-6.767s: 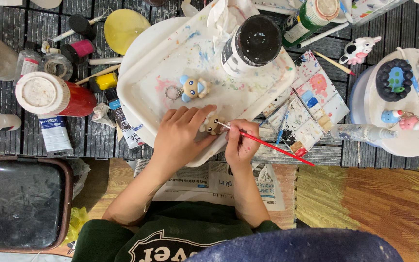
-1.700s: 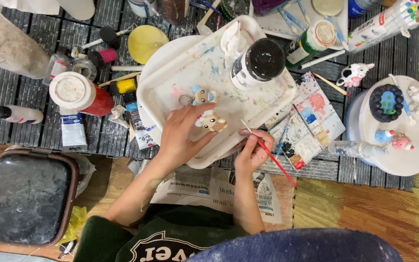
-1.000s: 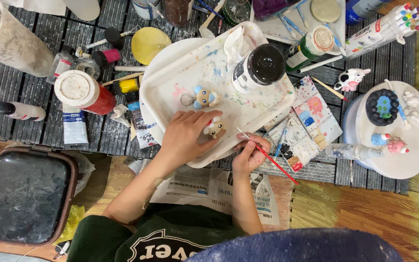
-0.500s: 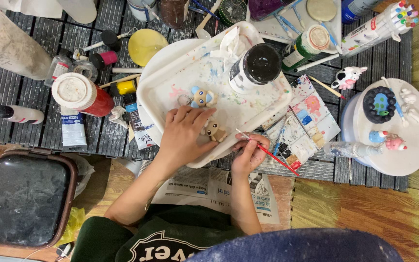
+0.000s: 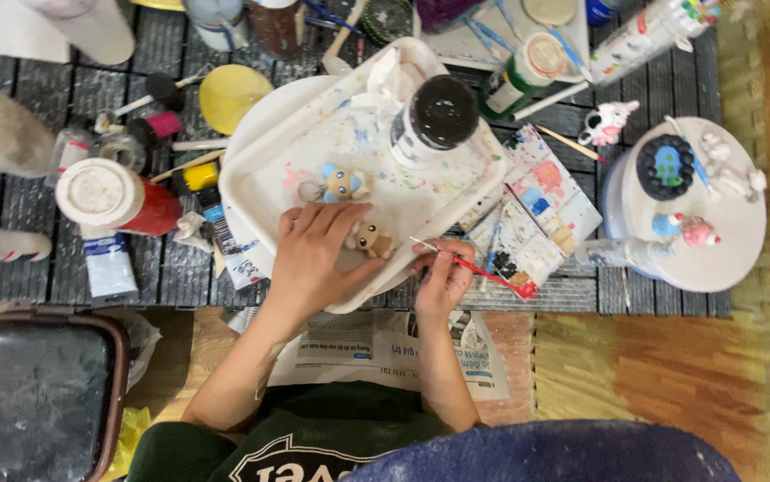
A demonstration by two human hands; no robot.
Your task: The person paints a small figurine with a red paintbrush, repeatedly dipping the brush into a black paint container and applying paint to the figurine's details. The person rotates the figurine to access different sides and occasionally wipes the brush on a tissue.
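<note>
Figurine (image 5: 369, 239), small, brown, bear-like, is seen lying on the near part of the white tray (image 5: 260, 178), which sits on the dark slatted counter (image 5: 37, 277).

Head view: the figurine is steadied by the left hand (image 5: 314, 259), whose fingers are curled about it from the near-left side and touch it. A thin red-handled brush (image 5: 474, 265) is pinched in the right hand (image 5: 443, 278), the bristle end pointed toward the figurine and lying just beside it; whether the tip touches the clay cannot be told. A second figurine, blue (image 5: 342, 182), rests farther up the tray, apart from both hands. A black-lidded jar (image 5: 434, 120) stands on the far right part of the tray. A paint palette (image 5: 532, 223) lies just right of the tray, near the brush handle. A red jar with a white lid (image 5: 113, 196) and a paint tube (image 5: 108, 263) are noted well to the left. Newspaper (image 5: 376, 344) is spread under the wrists.

Step judged in hand: paint being laid on the brown figurine. Next stroke is judged to call for a firm left-hand hold and a light, short touch of the tip, so neighbouring areas are not smeared.
</note>
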